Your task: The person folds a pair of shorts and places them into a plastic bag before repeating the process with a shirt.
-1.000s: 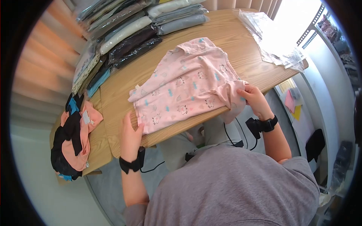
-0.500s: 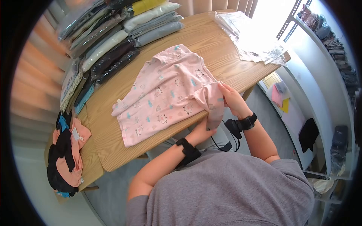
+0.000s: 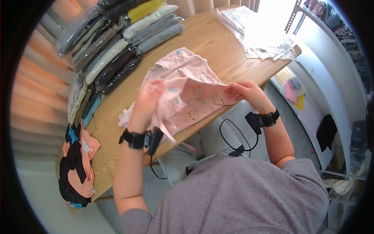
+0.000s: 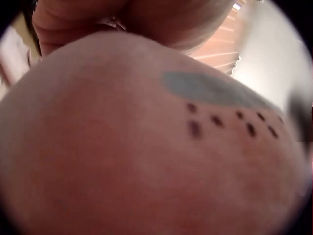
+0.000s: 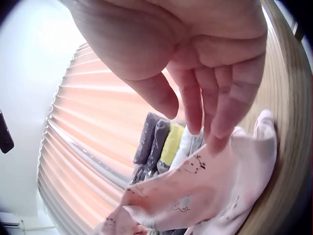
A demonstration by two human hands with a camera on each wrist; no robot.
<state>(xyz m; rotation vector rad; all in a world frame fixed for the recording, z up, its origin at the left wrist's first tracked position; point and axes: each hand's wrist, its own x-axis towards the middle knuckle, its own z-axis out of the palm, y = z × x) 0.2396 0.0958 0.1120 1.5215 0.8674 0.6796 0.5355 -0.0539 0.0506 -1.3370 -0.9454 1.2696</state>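
Observation:
The pink printed garment [image 3: 194,111] lies along the table's near edge, its near layer raised in a fold on the left. My left hand [image 3: 146,103] grips this raised cloth, blurred in the head view; in the left wrist view the cloth [image 4: 122,132] bulges close to the camera beneath the hand [image 4: 132,19]. My right hand [image 3: 251,95] is over the garment's right end, fingers extended. In the right wrist view, thumb and fingers of this hand [image 5: 195,73] stand apart, with fingertips against the edge of the cloth [image 5: 190,196].
Bagged folded clothes [image 3: 117,50] are stacked at the table's back left. Clear plastic bags [image 3: 253,39] lie at the back right. A black and peach clothing pile [image 3: 80,167] sits at the left end of the table [image 3: 210,35]. Shelving [image 3: 331,74] stands to the right.
From the garment's right end, my left hand has moved left and up, drawing a layer of cloth with it. My right hand has loosened its hold, its fingers now straighter.

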